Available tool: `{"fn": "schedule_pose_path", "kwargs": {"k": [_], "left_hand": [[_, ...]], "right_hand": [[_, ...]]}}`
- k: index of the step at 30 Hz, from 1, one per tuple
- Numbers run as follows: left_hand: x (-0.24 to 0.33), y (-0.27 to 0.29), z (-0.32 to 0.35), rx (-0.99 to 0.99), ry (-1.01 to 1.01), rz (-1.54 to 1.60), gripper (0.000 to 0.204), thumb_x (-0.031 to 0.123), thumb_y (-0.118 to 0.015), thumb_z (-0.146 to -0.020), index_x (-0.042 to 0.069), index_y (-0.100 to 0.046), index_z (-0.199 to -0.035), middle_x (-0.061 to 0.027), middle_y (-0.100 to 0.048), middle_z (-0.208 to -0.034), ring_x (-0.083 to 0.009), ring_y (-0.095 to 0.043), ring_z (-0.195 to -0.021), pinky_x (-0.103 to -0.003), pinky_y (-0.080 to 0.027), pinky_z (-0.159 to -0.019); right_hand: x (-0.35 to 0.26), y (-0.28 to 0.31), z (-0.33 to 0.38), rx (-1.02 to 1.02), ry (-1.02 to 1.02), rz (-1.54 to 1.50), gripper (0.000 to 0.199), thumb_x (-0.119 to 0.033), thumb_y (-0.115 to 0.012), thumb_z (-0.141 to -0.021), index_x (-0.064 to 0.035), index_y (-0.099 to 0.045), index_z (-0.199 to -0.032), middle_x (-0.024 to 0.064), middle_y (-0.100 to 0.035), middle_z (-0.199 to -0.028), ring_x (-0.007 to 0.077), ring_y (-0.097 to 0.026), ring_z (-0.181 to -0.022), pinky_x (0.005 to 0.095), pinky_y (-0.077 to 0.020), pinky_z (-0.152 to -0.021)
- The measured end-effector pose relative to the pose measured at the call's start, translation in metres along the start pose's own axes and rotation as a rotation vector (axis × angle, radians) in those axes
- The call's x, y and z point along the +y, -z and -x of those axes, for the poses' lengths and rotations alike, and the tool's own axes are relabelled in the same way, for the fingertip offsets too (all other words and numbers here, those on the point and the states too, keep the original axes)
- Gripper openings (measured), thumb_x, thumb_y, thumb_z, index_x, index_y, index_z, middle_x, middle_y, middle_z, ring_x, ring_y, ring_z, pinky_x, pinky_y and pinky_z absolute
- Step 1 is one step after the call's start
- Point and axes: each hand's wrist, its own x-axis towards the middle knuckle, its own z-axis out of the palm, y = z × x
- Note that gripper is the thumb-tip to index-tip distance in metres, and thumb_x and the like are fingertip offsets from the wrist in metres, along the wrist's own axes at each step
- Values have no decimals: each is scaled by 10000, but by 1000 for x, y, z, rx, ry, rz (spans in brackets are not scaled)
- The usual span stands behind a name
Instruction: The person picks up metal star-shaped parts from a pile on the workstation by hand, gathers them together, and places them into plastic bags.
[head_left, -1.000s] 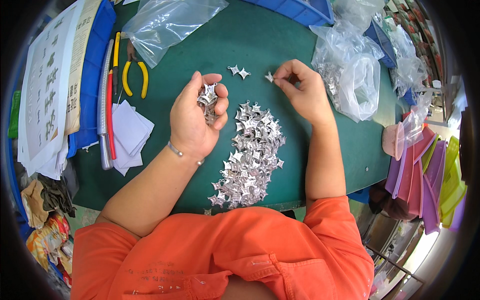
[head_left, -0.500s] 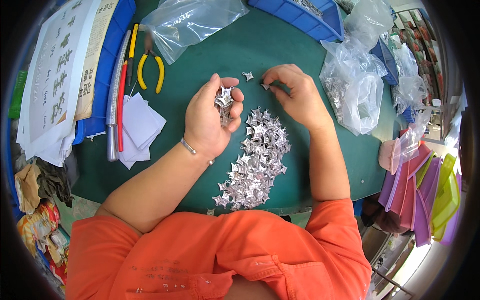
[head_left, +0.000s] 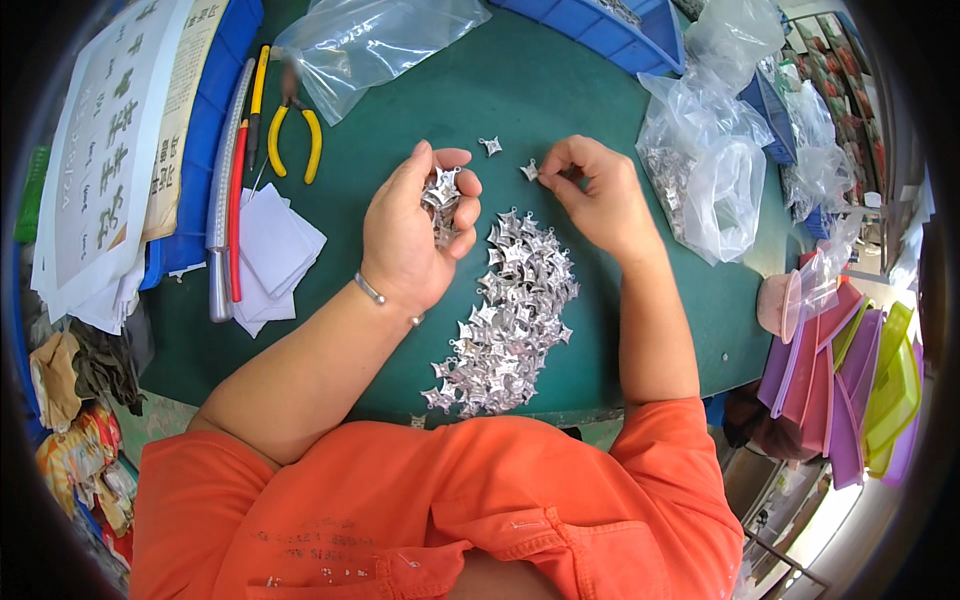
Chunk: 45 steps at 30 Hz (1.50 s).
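Observation:
Several silver star-shaped metal charms (head_left: 441, 200), each with a small loop, lie in the cupped palm of my left hand (head_left: 405, 235). Its fingers curl round them. My right hand (head_left: 605, 200) pinches a single charm (head_left: 530, 171) at its edge between thumb and fingertips, just above or on the green table. Another charm (head_left: 491, 146) rests alone on the tabletop, between and beyond my hands. Closer to my body a long heap of the same charms (head_left: 515, 310) spreads over the table (head_left: 400, 115).
Yellow-handled pliers (head_left: 312, 145), white paper slips (head_left: 275, 250) and a red rod-like tool (head_left: 236, 220) lie at left, beside a blue bin (head_left: 205, 200) with papers. A clear bag (head_left: 375, 45) and a blue tray (head_left: 610, 40) sit at the back, plastic bags of parts (head_left: 700, 170) at right.
The charm at my right fingertips now shows more fully, its face turned up. Both hands have shifted only slightly; the lone charm and the heap stay put.

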Motion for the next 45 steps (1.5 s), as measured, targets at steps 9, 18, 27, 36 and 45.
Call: {"fn": "schedule_pose_path", "kwargs": {"k": [9,18,27,36,45], "left_hand": [[0,-1,-1,9,-2,-9,296,298,-397,-981,39,-541,-980,-68,-565,-764,-128,-509,-569,-250,-354,-410],[0,-3,2,24,-7,-20,291,313,-414,-978,55,-548,-998,-59,-557,-796,-107,-480,-576,-227,-332,-416],[-1,-3,1,24,-8,-16,299,309,-412,-980,48,-557,-996,-64,-562,-799,-109,-478,-572,-226,-333,-410],[-1,-2,1,25,-6,-20,300,310,-414,-979,44,-548,-1002,-64,-567,-799,-109,-481,-569,-226,-333,-410],[-1,-3,1,-9,26,-57,272,308,-475,-964,49,-546,-1009,-51,-564,-798,-89,-485,-577,-210,-334,-411]], "right_hand": [[-10,-23,-32,47,383,117,135,12,-657,-717,-10,-601,-839,88,-626,-824,253,-596,-719,317,-487,-651],[-4,-5,-24,113,75,241,100,-35,-619,-774,5,-642,-863,167,-616,-828,345,-607,-786,389,-490,-699],[8,3,-14,149,62,-2,268,126,-541,-767,13,-590,-1004,129,-629,-934,223,-622,-852,302,-500,-762],[12,-12,-8,169,-4,-36,260,49,-666,-750,-20,-588,-988,58,-650,-894,147,-616,-825,264,-500,-702],[9,-16,-2,199,11,-326,247,59,-667,-773,1,-553,-984,62,-628,-877,105,-601,-809,241,-489,-718]]}}
